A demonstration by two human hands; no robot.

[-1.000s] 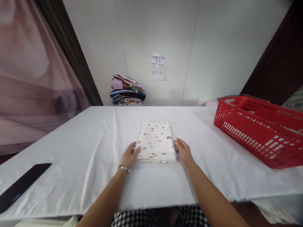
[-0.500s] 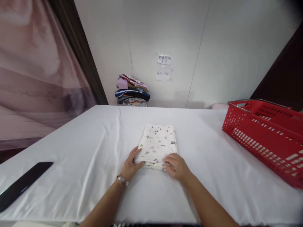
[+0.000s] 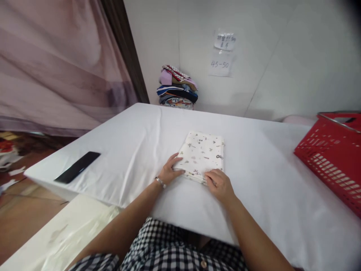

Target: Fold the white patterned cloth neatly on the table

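Observation:
A folded white cloth (image 3: 201, 152) with a small print of plants and dots lies on the white-covered table, its layers showing along the near edge. At its near left corner rests my left hand (image 3: 169, 171), fingers stretched along the side and thumb apart at the front edge. My right hand (image 3: 220, 184) has its fingers curled together on the near right corner, pinching the cloth there. A silver bracelet (image 3: 160, 182) circles my left wrist.
A red plastic basket (image 3: 335, 158) with a metal handle stands at the right. A black phone-like slab (image 3: 77, 167) lies at the left. Behind the table is a stack of folded fabrics (image 3: 177, 88). A pink curtain (image 3: 56, 64) hangs at the left.
My view has tilted down and turned left, so my checked clothing and the floor now show. Both hands stay at the cloth's near corners, and the cloth looks the same.

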